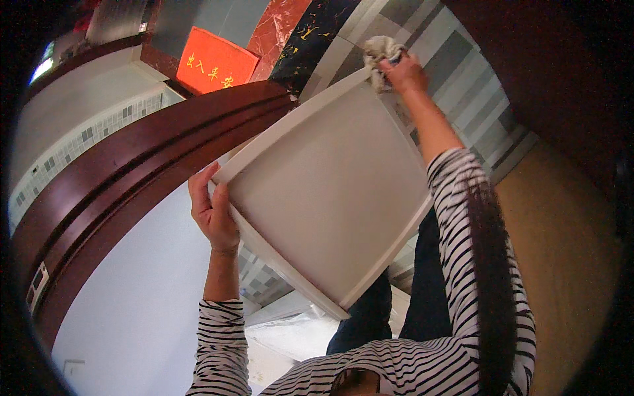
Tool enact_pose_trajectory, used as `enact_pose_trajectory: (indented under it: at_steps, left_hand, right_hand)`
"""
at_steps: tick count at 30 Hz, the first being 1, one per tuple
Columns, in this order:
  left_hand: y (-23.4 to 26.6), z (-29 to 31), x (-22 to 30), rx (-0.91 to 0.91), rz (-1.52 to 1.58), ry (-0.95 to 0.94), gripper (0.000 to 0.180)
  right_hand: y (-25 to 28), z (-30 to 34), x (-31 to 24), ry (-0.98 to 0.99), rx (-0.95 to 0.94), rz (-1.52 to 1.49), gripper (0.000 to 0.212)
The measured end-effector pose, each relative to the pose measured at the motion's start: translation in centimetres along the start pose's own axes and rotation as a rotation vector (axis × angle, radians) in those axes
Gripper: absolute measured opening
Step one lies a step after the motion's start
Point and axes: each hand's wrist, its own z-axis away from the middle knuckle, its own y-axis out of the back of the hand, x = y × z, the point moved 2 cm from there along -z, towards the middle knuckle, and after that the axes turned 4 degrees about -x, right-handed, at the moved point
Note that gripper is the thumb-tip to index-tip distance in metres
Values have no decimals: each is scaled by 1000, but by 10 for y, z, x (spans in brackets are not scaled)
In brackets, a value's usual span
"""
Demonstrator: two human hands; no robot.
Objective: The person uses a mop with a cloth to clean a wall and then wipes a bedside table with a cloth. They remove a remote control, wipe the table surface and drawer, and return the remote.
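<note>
A whitish rectangular panel with a raised rim, like a shallow drawer or tray, is held up tilted in front of me. My left hand grips its left corner, with the thumb and fingers on either side of the rim. At the far top corner my right hand is closed on a crumpled pale cloth, which lies against the rim there. The underside of the panel is hidden.
Left of the panel curves a dark reddish-brown door frame beside a white wall. Beyond it lies a red doormat. Grey patterned tiles cover the floor. A white plastic-looking sheet is near my legs.
</note>
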Motion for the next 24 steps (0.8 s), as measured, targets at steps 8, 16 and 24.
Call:
enact_pose_trajectory:
  at_steps: [8, 16, 24]
  left_hand:
    - [-9, -6, 14, -3, -115, -44, 28]
    - [-17, 0, 3, 4, 152, 85, 28]
    - [-2, 4, -12, -3, 248, 160, 29]
  right_hand:
    - [58, 72, 152, -248, -80, -331, 45]
    - [50, 286, -30, 623, -197, -494, 85]
    - [-11, 260, 60, 254, -29, -634, 75]
